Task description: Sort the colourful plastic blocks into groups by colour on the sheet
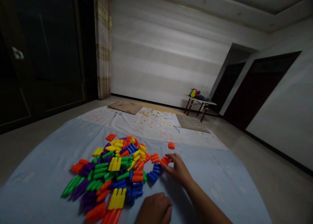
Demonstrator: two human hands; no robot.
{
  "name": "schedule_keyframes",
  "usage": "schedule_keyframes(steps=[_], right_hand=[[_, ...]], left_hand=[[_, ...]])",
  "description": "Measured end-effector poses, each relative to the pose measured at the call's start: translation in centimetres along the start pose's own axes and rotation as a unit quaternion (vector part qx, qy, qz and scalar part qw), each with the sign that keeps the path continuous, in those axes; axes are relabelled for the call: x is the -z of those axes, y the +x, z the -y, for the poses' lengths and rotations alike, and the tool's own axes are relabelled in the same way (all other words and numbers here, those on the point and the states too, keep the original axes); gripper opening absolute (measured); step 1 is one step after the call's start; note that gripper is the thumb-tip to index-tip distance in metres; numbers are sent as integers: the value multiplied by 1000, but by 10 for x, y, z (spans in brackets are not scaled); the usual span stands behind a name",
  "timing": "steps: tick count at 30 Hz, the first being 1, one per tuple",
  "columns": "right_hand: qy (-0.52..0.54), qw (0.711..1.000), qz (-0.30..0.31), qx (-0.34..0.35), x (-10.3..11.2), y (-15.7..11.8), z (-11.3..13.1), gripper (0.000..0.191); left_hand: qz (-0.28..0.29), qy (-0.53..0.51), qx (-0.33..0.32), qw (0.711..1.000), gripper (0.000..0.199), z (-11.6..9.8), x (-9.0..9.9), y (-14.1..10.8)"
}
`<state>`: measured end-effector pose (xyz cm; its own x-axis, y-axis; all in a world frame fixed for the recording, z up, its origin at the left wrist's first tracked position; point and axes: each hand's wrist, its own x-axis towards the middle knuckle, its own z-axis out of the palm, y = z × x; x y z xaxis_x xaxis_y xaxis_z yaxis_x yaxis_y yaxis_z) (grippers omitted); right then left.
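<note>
My right hand (178, 169) reaches in from the right over the tablecloth, with its thumb and forefinger around an orange plastic building block (165, 161). My left hand (156, 208) is curled into a fist at the front edge of the view. What is inside the fist, if anything, is hidden. Beside the right fingertips lie another orange block (155, 158) and dark blue blocks (154, 174). A loose heap of ribbed blocks (114, 167) in green, yellow, purple, blue and orange spreads to the left of both hands. One orange block (171, 145) lies apart, beyond the right hand.
A light blue and white floral cloth (207, 172) covers the rounded table. Two flat boards or mats, one brownish (125, 107) and one grey (192, 123), lie toward the far side. By the wall stands a small table (201, 100) with a colourful bag (195, 93).
</note>
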<state>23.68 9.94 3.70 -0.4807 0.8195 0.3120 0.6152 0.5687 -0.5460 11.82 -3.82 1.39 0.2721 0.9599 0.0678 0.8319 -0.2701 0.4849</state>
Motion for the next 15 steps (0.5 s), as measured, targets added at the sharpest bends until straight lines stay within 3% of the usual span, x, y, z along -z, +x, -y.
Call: schedule_keyframes(steps=[3, 8, 12, 15], right_hand=[[-31, 999, -17, -35, 8, -8, -21, 44], [-46, 996, 18, -72, 7, -21, -39, 43], [-22, 998, 6, -52, 5, -28, -40, 49], [-23, 999, 9, -25, 5, -29, -37, 42]], left_hand=[[-15, -10, 0, 1000, 22, 0, -1, -1], [-36, -27, 14, 999, 21, -4, 0, -3], [-43, -29, 22, 998, 21, -8, 1, -4], [-39, -27, 31, 998, 21, -10, 3, -4]])
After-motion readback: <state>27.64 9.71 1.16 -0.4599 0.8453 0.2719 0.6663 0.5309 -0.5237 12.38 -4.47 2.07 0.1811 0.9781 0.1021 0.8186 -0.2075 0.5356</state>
